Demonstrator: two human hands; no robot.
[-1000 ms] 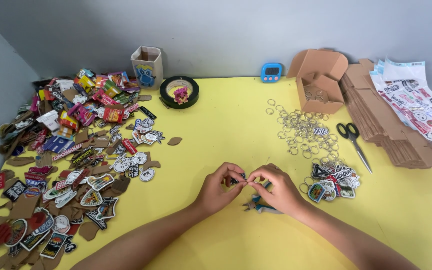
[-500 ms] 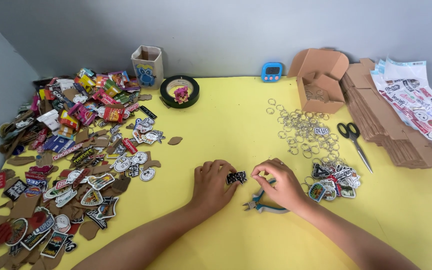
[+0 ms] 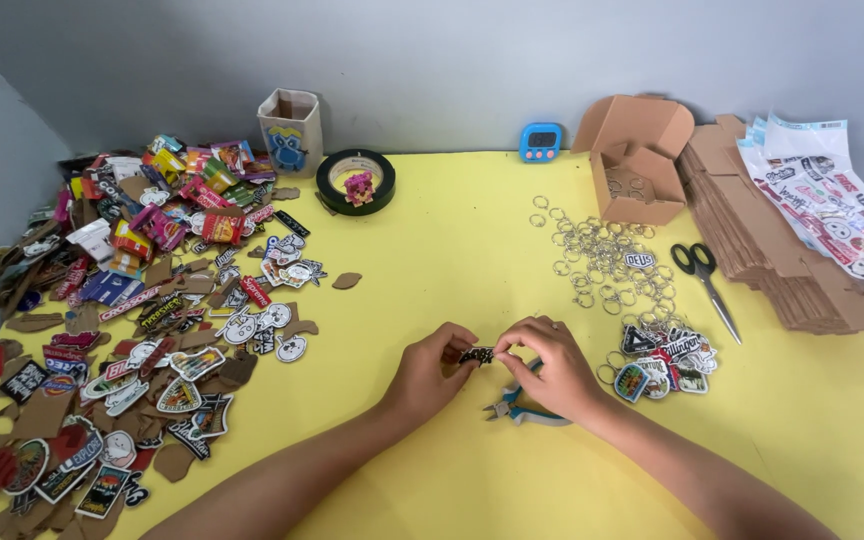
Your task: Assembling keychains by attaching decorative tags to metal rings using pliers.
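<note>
My left hand (image 3: pixel 430 370) and my right hand (image 3: pixel 550 362) meet near the front middle of the yellow table (image 3: pixel 452 240). Between their fingertips they pinch a small dark keychain charm (image 3: pixel 476 355), one hand on each end. Under my right hand lie pliers (image 3: pixel 512 405) with teal handles, on the table and not held. Whether a ring is on the charm cannot be made out.
A big heap of flat charms and brown backings (image 3: pixel 132 300) fills the left. Metal key rings (image 3: pixel 602 260) lie right of centre, with scissors (image 3: pixel 704 275), a small charm pile (image 3: pixel 662 360), flattened cardboard (image 3: pixel 782 250), an open box (image 3: pixel 637 165), tape roll (image 3: pixel 355 180), a timer (image 3: pixel 540 142).
The hands drew apart half a second ago, the charm staying in the left fingers. Now they have come together again on the charm.
</note>
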